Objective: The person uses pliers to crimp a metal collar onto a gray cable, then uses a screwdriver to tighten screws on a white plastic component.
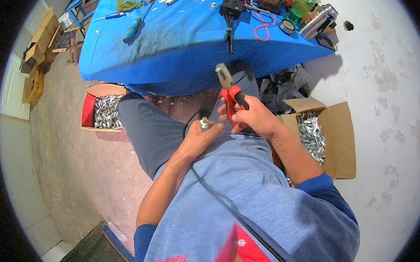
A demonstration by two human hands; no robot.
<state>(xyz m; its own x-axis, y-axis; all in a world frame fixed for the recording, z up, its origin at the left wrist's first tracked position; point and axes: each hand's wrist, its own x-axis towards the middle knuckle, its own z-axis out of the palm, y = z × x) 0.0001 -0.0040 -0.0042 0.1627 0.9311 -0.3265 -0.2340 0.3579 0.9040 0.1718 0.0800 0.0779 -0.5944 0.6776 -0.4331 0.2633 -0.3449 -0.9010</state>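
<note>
A small silvery metal connector (204,123) is pinched between the curled fingers and thumb of the left hand (198,138), so that hand is closed pretty tight around it, with a thin black cable (222,203) seen running from just under the hand down across the grey-blue shirt toward the lower edge. Just to the right of it, nearly touching, the right hand (251,117) is wrapped shut around the red-and-black handles of a pair of pliers (230,90), whose metal nose is pointed up and away from both hands toward the table; whether the nose is gripping anything can't be told. Right beyond the hands, a table draped in blue cloth (178,48) is seen, with a blue-handled screwdriver (133,30) lying on it well off to the upper left of the hands, and a steel flask (318,21), a green bottle (304,5) and a red wire loop (261,28) off to the upper right. An open cardboard box (334,139) full of shiny metal pieces is parked just right of the right forearm, and a second box (101,112) with the same stuff sits left of the left hand, past the knee.
</note>
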